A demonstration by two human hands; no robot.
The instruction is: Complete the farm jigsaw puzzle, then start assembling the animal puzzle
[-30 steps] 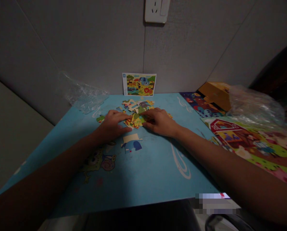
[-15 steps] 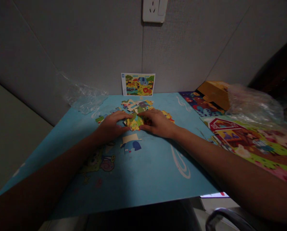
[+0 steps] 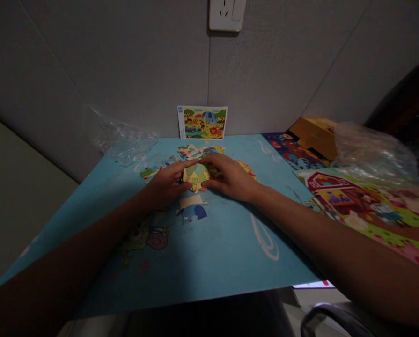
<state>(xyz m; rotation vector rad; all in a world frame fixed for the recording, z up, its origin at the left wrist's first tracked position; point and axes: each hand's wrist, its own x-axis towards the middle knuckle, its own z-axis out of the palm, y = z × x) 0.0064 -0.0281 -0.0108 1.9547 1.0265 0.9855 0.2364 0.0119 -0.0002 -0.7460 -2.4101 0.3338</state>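
My left hand [image 3: 165,185] and my right hand [image 3: 232,179] face each other over a heap of jigsaw pieces. Between their fingertips is a small bunch of yellow-green jigsaw pieces [image 3: 196,174], gripped from both sides. Several more loose pieces [image 3: 192,151] lie just beyond the hands, and yellow-orange ones [image 3: 246,168] show past my right hand. Nearer to me, a few blue elephant pieces [image 3: 193,212] lie joined or touching on the blue mat [image 3: 216,262]. The undersides of the held pieces are hidden.
A picture card [image 3: 204,122] with animals leans against the wall. Crumpled clear plastic [image 3: 125,142] sits at the back left. At the right are a farm picture sheet [image 3: 367,210], an open cardboard box [image 3: 312,140] and a clear plastic bag [image 3: 374,147].
The yellow-green pieces between my fingertips now sit higher and squarer, with their faces tipped more toward me. My left fingers have drawn up along their far edge.
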